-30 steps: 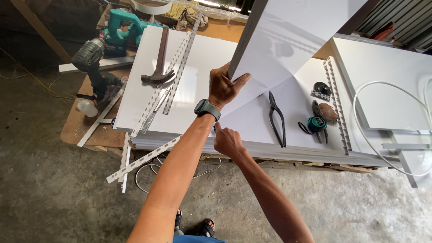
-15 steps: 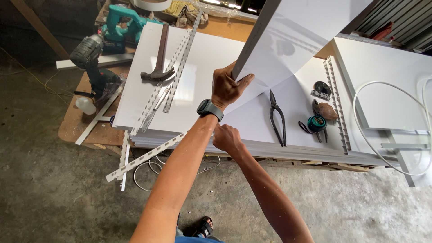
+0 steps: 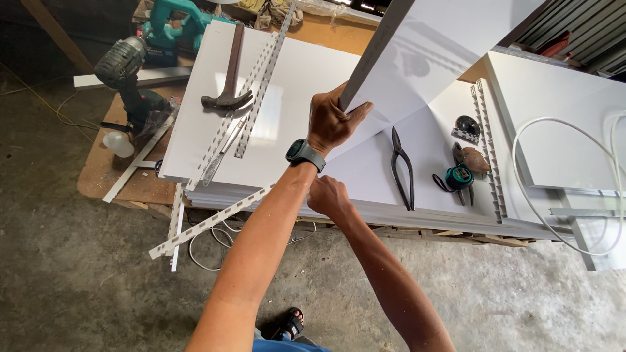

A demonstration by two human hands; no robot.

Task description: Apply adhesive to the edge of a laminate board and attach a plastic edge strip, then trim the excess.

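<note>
Overhead, the head view looks down on two bare forearms reaching over a bench (image 3: pixel 104 176) stacked with white panels. The left hand (image 3: pixel 331 120), a dark wristwatch (image 3: pixel 304 154) on its wrist, is closed around the lower corner of a tilted white panel (image 3: pixel 443 58), thumb on the near face and fingers wrapped over the grey edge that rises toward the top of the frame. The panel leans up and away from the person, its lower corner just above the flat panel stack (image 3: pixel 293 85). The right hand (image 3: pixel 329 195) sits lower, at the near edge of the stack, loosely curled with the fingers turned away from the camera; whether it grips anything cannot be told.

On the left part of the stack lie a claw hammer (image 3: pixel 228 72) and, beside it, long perforated white metal strips (image 3: pixel 261 78). One more strip (image 3: pixel 208 221) overhangs the near bench edge at a slant. Left of the stack rest a cordless drill (image 3: pixel 127 72) and a teal power tool (image 3: pixel 179 19). To the right of the hands, black tin snips (image 3: pixel 403 169) lie on the flat panel, and farther right a teal tape measure (image 3: pixel 458 176) sits near a brown object. A white cable (image 3: pixel 521 176) loops across the right-hand panels. Below, the concrete floor (image 3: pixel 85 287) shows, with a sandalled foot (image 3: pixel 290 322) near the bottom edge.
</note>
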